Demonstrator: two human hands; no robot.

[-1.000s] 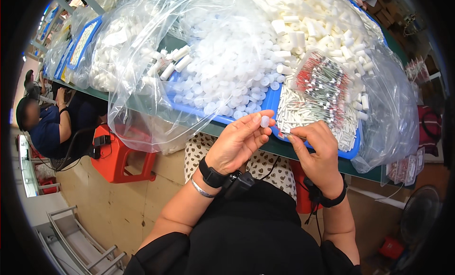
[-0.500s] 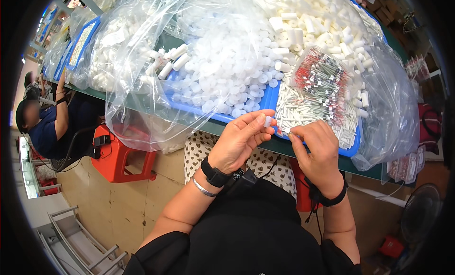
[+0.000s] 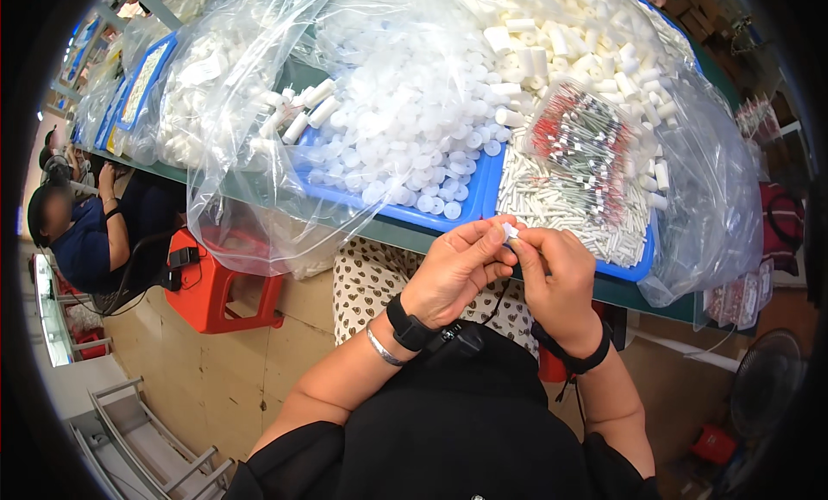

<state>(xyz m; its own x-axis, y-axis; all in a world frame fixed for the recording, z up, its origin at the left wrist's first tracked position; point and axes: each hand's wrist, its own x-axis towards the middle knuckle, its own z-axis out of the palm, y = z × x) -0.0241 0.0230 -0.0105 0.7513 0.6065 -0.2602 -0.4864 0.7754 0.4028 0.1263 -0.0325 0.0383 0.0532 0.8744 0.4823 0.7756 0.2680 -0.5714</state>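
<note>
My left hand (image 3: 452,278) pinches a small translucent white plastic piece (image 3: 510,232) between thumb and fingertips, just in front of the table edge. Fingertips of my right hand (image 3: 559,280) are closed right beside that piece; whatever they grip is too small and covered to name. Beyond my left hand, a blue tray (image 3: 485,198) bears a heap of translucent round plastic caps (image 3: 405,121). Past my right hand, a second blue tray (image 3: 636,269) holds many short thin white tubes (image 3: 536,190) and a clear box of thin red and grey parts (image 3: 586,125).
Thick white cylinders (image 3: 595,43) pile up at the back right, with clear plastic bags (image 3: 250,181) around the heaps. A red stool (image 3: 220,284) stands at left, near a seated co-worker in dark blue (image 3: 86,246). A fan (image 3: 763,384) is at lower right.
My two hands have come together: the right moved left and the left slightly right and down, so their fingertips now meet at the small plastic piece.
</note>
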